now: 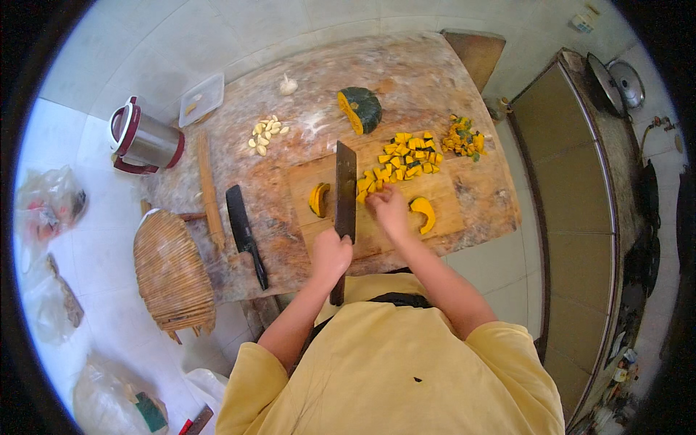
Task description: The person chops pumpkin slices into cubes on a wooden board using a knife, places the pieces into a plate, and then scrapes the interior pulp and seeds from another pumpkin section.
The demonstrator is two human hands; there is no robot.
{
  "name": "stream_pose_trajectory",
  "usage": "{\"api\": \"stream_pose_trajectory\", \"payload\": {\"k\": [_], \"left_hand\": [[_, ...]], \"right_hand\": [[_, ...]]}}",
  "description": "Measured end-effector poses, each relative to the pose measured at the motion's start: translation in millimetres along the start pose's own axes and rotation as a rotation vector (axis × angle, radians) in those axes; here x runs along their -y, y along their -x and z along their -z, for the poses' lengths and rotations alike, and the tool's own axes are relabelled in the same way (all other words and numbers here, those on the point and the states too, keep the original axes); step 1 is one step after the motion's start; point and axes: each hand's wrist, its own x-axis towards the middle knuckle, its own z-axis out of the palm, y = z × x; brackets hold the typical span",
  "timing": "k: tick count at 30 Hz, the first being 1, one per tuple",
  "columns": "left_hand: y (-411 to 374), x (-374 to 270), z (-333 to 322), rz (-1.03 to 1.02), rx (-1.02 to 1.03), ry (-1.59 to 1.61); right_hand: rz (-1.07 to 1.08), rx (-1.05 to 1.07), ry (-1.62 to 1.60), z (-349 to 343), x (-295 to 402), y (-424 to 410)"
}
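My left hand is closed around a dark-handled cleaver, its broad blade standing over the wooden cutting board. My right hand touches yellow pumpkin pieces just right of the blade; whether its fingers grip one cannot be told. Diced green-skinned pumpkin lies spread on the board's upper right. Pumpkin slices rest left of the blade, and a curved slice lies right of my right hand. A large cut piece of green pumpkin sits beyond the board.
Pumpkin scraps lie at the table's right. Peeled garlic cloves, a garlic bulb and a black knife are on the left part. A steel and red appliance, a plastic container and a slatted wooden seat stand farther left.
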Motion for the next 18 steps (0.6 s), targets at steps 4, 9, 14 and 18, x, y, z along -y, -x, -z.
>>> {"api": "stream_pose_trajectory", "payload": {"k": [4, 9, 14, 18], "left_hand": [[-17.5, -10.7, -10.3, -0.045, -0.049, 0.125], [-34.6, -16.4, -13.1, -0.065, -0.026, 0.277], [-17.3, -31.1, 10.6, -0.151, -0.127, -0.088], [7.2, -46.8, 23.3, -0.288, 0.023, -0.317]], "right_hand": [[-0.058, 0.107, -0.103, 24.1, 24.7, -12.0], [0.131, -0.006, 0.036, 95.4, 26.6, -14.2], [0.171, -0.063, 0.544, 141.7, 12.1, 7.2], [0.127, -0.016, 0.473, 126.9, -10.3, 22.5]]}}
